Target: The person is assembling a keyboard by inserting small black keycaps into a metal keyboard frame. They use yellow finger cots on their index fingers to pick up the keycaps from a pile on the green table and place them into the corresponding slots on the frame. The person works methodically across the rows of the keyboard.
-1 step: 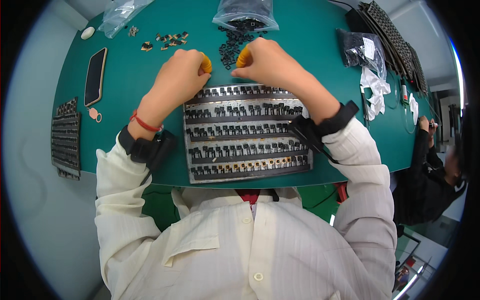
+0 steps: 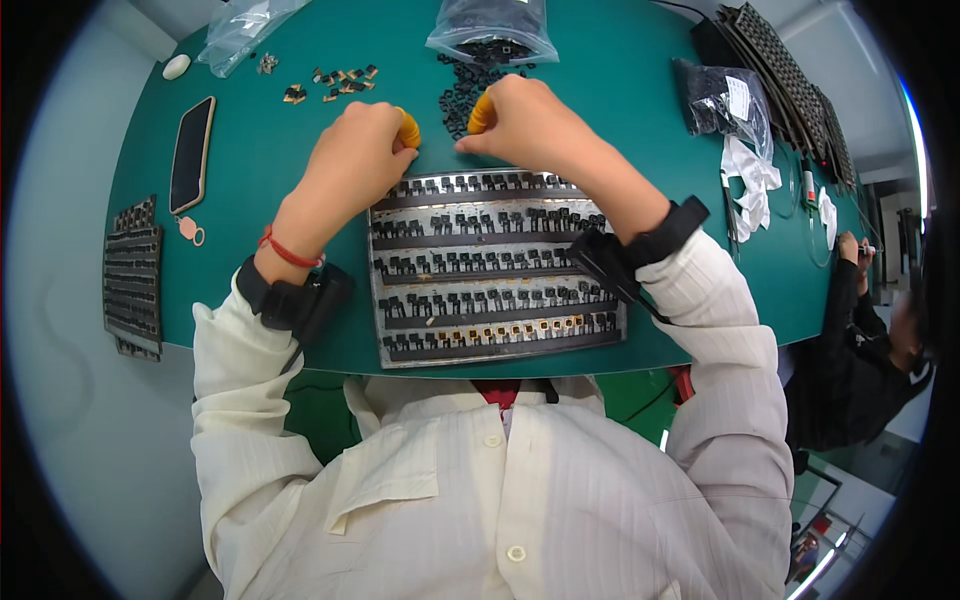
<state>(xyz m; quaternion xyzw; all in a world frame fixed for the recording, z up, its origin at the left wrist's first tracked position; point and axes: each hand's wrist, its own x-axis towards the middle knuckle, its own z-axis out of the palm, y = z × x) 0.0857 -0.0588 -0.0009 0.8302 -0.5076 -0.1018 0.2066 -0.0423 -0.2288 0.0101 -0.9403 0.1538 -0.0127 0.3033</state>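
A metal tray (image 2: 480,240) lies in front of me, with rows of small black parts standing in it; several in the nearest row have gold-coloured squares. Beyond its far edge, my left hand (image 2: 362,150) is closed, a yellow finger cot (image 2: 408,128) on one finger. My right hand (image 2: 525,120) hovers by a loose pile of small black square parts (image 2: 460,100), its fingers bent together and another yellow finger cot (image 2: 482,112) showing. Whatever either hand pinches is too small or hidden to make out. A clear bag (image 2: 495,30) of black pieces sits behind the pile.
Black-and-copper parts (image 2: 345,82) lie at the far left, near a phone (image 2: 192,155). Another loaded tray (image 2: 132,280) rests at the left edge. On the right are a bag of black parts (image 2: 715,95), stacked strips (image 2: 785,80) and white tissue (image 2: 750,185). A person in black (image 2: 850,370) works beyond.
My right hand and forearm have shifted slightly left. My left hand has moved a touch left too. The tray and the loose parts look the same.
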